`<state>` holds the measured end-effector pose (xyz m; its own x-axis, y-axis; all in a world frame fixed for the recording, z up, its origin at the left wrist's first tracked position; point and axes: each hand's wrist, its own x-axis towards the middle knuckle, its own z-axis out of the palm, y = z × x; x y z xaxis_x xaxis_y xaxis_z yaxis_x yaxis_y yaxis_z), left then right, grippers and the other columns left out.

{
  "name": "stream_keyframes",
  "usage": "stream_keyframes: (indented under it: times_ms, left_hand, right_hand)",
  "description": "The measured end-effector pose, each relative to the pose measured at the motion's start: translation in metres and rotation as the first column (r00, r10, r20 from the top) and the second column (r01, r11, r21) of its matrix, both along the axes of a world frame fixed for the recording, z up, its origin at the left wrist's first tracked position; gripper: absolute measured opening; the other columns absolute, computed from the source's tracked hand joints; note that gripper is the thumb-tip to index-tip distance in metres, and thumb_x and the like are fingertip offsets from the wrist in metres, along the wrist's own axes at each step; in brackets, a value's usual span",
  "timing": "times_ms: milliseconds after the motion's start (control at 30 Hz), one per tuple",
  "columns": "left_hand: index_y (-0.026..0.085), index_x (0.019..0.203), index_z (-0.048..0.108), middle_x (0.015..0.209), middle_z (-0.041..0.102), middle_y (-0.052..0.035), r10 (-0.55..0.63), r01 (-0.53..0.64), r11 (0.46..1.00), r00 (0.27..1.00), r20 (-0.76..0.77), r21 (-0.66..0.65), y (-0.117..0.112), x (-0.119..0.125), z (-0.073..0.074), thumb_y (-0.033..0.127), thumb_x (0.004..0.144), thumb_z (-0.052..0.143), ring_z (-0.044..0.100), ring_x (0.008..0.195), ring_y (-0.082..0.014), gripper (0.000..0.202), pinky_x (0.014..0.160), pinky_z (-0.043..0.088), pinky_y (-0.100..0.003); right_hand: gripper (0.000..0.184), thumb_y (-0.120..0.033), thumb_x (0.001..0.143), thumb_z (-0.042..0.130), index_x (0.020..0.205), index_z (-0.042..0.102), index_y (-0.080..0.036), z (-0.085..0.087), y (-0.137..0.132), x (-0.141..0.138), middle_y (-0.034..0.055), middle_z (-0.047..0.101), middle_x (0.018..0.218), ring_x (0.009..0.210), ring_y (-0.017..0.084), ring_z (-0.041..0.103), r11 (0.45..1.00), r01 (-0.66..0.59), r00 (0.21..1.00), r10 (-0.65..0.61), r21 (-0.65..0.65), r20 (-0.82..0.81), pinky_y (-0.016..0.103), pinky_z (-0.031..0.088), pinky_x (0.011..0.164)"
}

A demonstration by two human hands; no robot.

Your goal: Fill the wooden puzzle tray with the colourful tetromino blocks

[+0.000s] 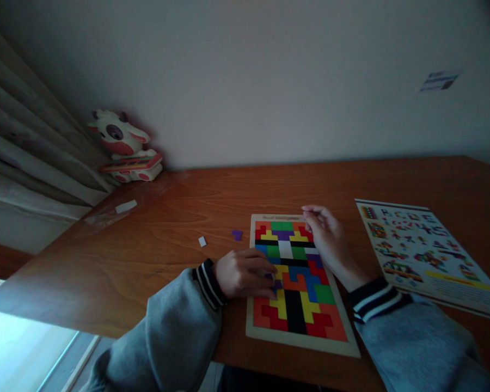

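A wooden puzzle board [302, 340] with a pale frame lies on the table, filled with coloured block-shaped pieces. My left hand [247, 274] reaches over its left side, fingers bent and closing around a purple puzzle piece [278, 284] among the yellow and orange ones. The fingers partly cover that piece and the pieces around it. At the board's upper right corner is my right hand [324, 234], thumb and fingertips pressed together; whether anything is between them is hidden. Left of the board lie a loose purple piece [237, 235] and a small white piece [202, 241].
A printed pattern sheet [428, 245] lies to the right of the board. At the back left stands a cow-shaped toy keyboard [126, 147] beside a curtain [32, 136]. Clear plastic wrap with a white label [126, 206] lies before it. A wall [269, 81] rises behind the table.
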<state>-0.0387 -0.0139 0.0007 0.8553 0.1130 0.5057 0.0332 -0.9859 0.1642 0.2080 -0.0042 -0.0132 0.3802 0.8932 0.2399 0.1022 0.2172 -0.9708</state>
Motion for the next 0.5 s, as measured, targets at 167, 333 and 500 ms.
stream_keyframes:
  times_ms: [167, 333, 500]
  left_hand:
    - [0.021, 0.102, 0.078, 0.117, 0.071, -0.0100, 0.029, -0.029, 0.999, 1.000, -0.001, 0.023, -0.0015, -0.0011, 0.0056, 0.040, 0.090, 0.070, 0.062, 0.106, -0.0247, 0.025, 0.091, 0.057, -0.038]
    - [0.019, 0.103, 0.076, 0.115, 0.071, -0.0096, 0.058, -0.058, 0.998, 0.998, -0.008, 0.040, -0.0028, -0.0003, 0.0028, 0.039, 0.092, 0.067, 0.061, 0.103, -0.0239, 0.024, 0.090, 0.056, -0.037]
    - [0.018, 0.115, 0.071, 0.117, 0.071, -0.0108, 0.117, -0.117, 0.993, 0.993, -0.017, 0.003, 0.0033, -0.0091, 0.0029, 0.038, 0.093, 0.064, 0.063, 0.103, -0.0234, 0.030, 0.093, 0.055, -0.040]
  right_hand:
    - [0.020, -0.041, 0.086, 0.064, 0.096, 0.066, -0.024, -0.0004, -0.0002, -0.0004, 0.0015, 0.065, 0.087, 0.076, 0.017, 0.059, 1.000, 0.001, 1.000, -0.001, 0.001, 0.009, 0.033, 0.046, 0.069]
    - [0.020, -0.041, 0.086, 0.064, 0.096, 0.066, -0.024, -0.0011, -0.0002, -0.0003, 0.0015, 0.065, 0.087, 0.077, 0.017, 0.060, 1.000, -0.008, 1.000, 0.007, 0.002, 0.008, 0.033, 0.047, 0.070]
    - [0.021, -0.041, 0.086, 0.064, 0.097, 0.066, -0.024, -0.0056, 0.0014, 0.0021, 0.0017, 0.065, 0.088, 0.079, 0.017, 0.060, 1.000, -0.003, 1.000, 0.003, 0.007, 0.005, 0.033, 0.047, 0.071]
